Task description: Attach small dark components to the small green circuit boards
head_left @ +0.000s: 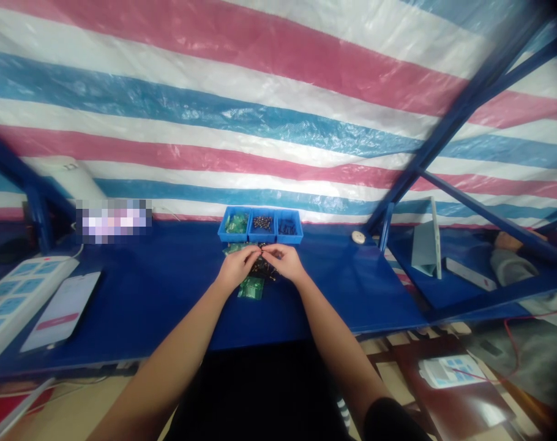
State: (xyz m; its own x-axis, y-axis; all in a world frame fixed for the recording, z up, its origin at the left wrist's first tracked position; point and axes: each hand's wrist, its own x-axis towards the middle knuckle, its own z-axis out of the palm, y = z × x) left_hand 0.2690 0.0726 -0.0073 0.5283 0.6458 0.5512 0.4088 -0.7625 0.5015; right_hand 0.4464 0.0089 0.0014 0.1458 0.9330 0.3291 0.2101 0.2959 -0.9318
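My left hand (pixel 237 267) and my right hand (pixel 285 261) meet over the blue table, fingertips pinched together. Whatever sits between the fingertips is too small to name. Beneath them lies a pile of small dark and brass-coloured parts (pixel 267 269), partly covered by the hands. Close to my left hand is a green packet (pixel 251 288), with more green pieces (pixel 232 248) behind that hand. Just beyond the hands stands a blue three-compartment bin (pixel 260 237). Its left section holds green packets (pixel 237 222), the middle brass-coloured parts (pixel 262 223), the right dark parts (pixel 287 228).
A phone (pixel 62 312) and a large white power strip (pixel 26 294) lie on the left of the table (pixel 145 294). A round white object (pixel 358 237) is at the back right, near a blue frame post (pixel 386 226). Another person's sleeve (pixel 512 266) shows at far right.
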